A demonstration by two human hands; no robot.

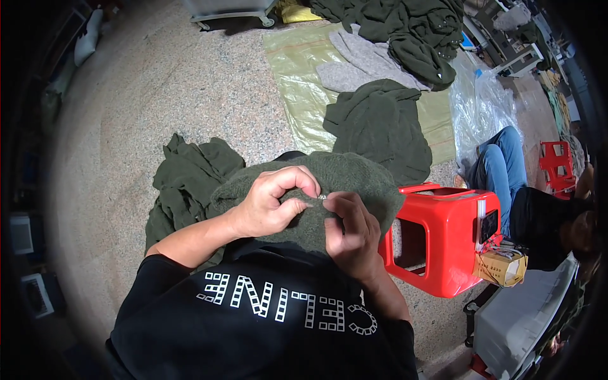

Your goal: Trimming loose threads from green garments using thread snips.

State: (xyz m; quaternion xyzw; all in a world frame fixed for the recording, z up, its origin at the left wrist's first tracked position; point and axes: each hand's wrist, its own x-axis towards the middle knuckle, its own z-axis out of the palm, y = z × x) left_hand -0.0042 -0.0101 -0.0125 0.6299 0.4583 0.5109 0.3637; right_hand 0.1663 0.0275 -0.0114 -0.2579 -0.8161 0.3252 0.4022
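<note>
A dark green knit garment lies bunched across my lap. My left hand pinches its fabric, with thumb and forefinger bent toward the middle of the piece. Close beside it, my right hand has its fingers curled in on the same garment. A tiny pale spot shows between the two sets of fingertips; what it is I cannot make out. The undersides of my fingers and the cloth beneath them are hidden.
More dark green knitwear lies on the floor at left, and another piece ahead on a yellowish sheet with grey knitwear. A red stool bearing a small cardboard box stands right, near a seated person and grey bin.
</note>
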